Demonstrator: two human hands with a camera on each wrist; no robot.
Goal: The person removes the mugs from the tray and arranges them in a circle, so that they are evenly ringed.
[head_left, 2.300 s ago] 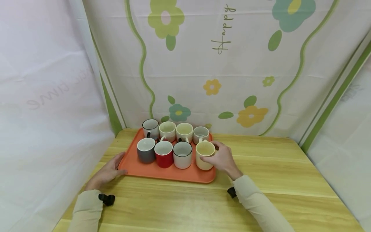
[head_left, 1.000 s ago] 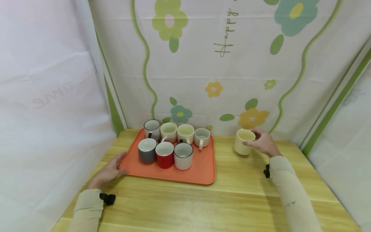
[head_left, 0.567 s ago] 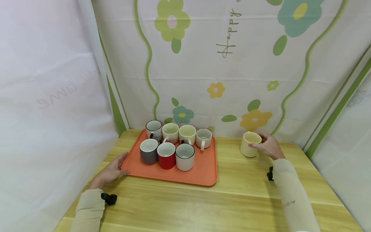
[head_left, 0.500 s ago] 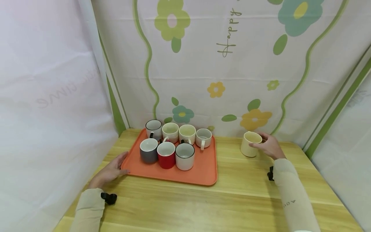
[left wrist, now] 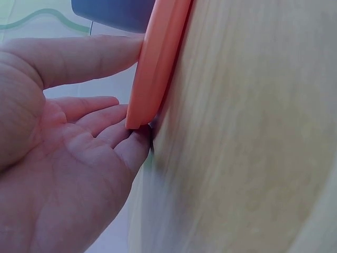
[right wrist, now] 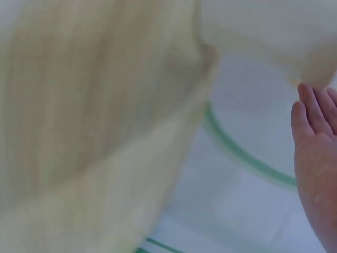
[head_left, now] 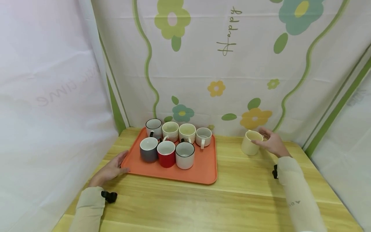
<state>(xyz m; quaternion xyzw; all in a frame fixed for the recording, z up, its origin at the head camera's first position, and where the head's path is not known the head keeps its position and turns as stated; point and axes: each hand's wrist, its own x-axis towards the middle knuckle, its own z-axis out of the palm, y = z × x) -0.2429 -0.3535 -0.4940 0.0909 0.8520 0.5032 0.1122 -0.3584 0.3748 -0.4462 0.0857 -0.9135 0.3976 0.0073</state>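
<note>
Okay, yellow mug (head_left: pixel 249 147) is off the orange tray (head_left: pixel 203 172), upright on the wooden surface (head_left: pixel 179 206), to the tray's right and well apart from it, near the printed cloth (head_left: pixel 246 67) at the back. Right hand (head_left: pixel 273 144) is just beside that mug: fingers straight, grip looks released. Whether the thumb touches the mug's front, can't tell; right wrist view is blurred. Left hand (head_left: pixel 108 169) pinches the tray by its near left corner, thumb at the rim, fingers underneath, so that grip is on the tray.

Seven mugs on the tray, two rows, no hand on any. Back, from left: black-handled mug (head_left: pixel 156 131), cream mug (head_left: pixel 170 132), second cream mug (head_left: pixel 186 132), small white mug (head_left: pixel 204 136). Front: gray mug (head_left: pixel 149 155), red mug (head_left: pixel 166 159), black-rimmed white mug (head_left: pixel 185 162); bare tray right of that one.

Progress, my judgement: yellow mug's set-down looks done, only the right hand's clearing away left on it. One mug off the tray, seven on it: overall reads as an early stage.
</note>
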